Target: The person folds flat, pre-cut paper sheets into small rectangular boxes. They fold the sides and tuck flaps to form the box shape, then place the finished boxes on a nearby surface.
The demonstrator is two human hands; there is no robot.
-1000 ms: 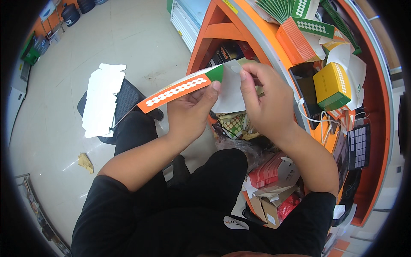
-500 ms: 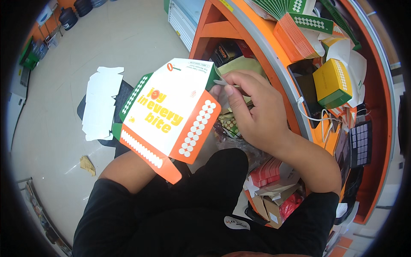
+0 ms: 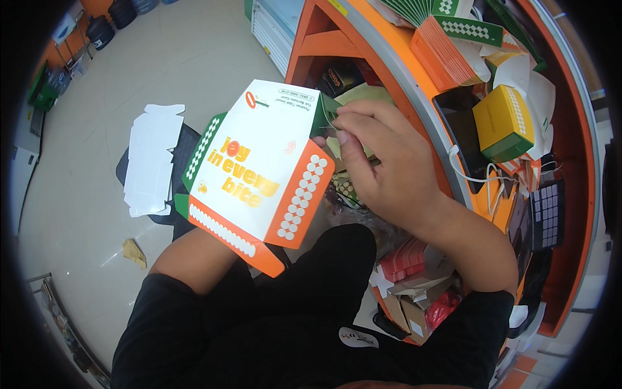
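A partly folded cardboard food box (image 3: pixel 243 162), white with orange and green flaps, lies tilted over my lap. My left hand (image 3: pixel 319 140) supports it from below; only a bit of finger shows past the box's right edge, and the rest is hidden under the card. At the box's upper right corner, my right hand (image 3: pixel 385 155) is closed in a pinch on the edge of its green side panel (image 3: pixel 324 111). To the left, a flat white unfolded carton (image 3: pixel 154 162) rests on a dark seat (image 3: pixel 186 152).
An orange counter (image 3: pixel 424 78) curves along the right, with a stack of folded cartons (image 3: pixel 447 55), a yellow box (image 3: pixel 504 123), a cable (image 3: pixel 494 188) and a keypad (image 3: pixel 545 214). Below stands an open cardboard box (image 3: pixel 411 314). A crumpled scrap (image 3: pixel 134 253) lies on the floor.
The food box has turned slightly and its lower flaps have shifted a little to the right. My right fingers have moved slightly at the green side panel, still pinching.
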